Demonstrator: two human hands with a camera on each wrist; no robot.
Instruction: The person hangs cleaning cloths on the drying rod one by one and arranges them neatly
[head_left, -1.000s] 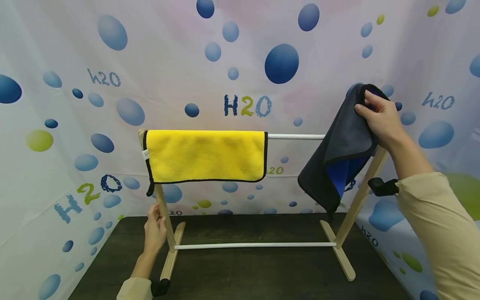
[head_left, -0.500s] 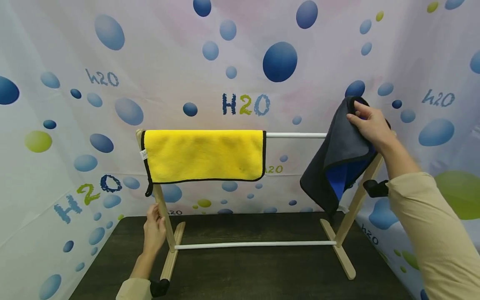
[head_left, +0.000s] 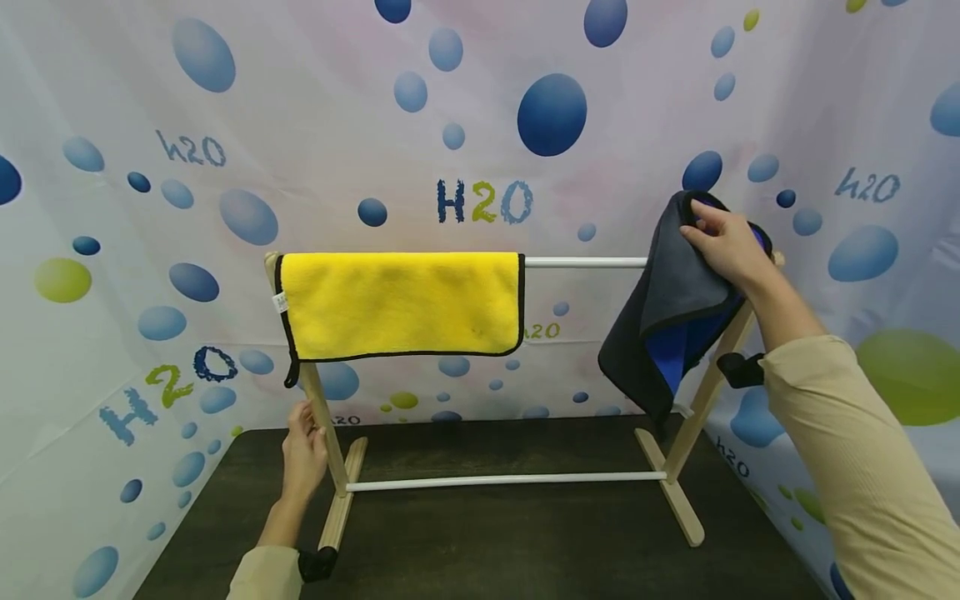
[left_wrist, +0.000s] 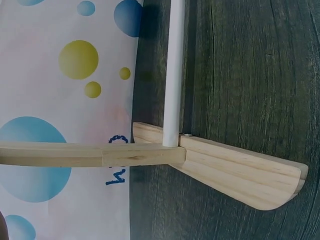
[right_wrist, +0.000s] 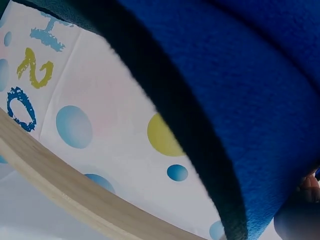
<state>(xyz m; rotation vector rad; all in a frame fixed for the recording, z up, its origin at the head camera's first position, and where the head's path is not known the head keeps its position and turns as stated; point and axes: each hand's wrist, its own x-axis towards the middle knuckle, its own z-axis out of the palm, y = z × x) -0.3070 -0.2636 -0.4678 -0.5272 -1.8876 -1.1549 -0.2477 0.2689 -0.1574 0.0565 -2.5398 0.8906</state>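
My right hand [head_left: 723, 246] pinches the upper edge of a towel [head_left: 660, 333], dark grey on one side and blue on the other, with black edging. It is raised above rail height at the rack's right end, its lower corner hanging in front of the rail [head_left: 585, 262]. Blue pile [right_wrist: 260, 110] fills much of the right wrist view. My left hand [head_left: 303, 454] grips the left wooden post [head_left: 321, 408] with curled fingers, below a yellow towel [head_left: 401, 304] draped on the rail. In the left wrist view the post [left_wrist: 90, 154] shows, but the fingers are mostly hidden.
The rack stands on a dark wooden table [head_left: 495, 533], on two wooden feet [head_left: 682, 508] joined by a white lower bar [head_left: 506, 481]. Its right post [head_left: 697, 417] is partly behind the grey towel. A curtain [head_left: 330, 150] printed with bubbles hangs behind and at the sides.
My right hand and the grey towel have come down and left toward the rail. The left hand keeps its place on the post; the head view has shifted slightly.
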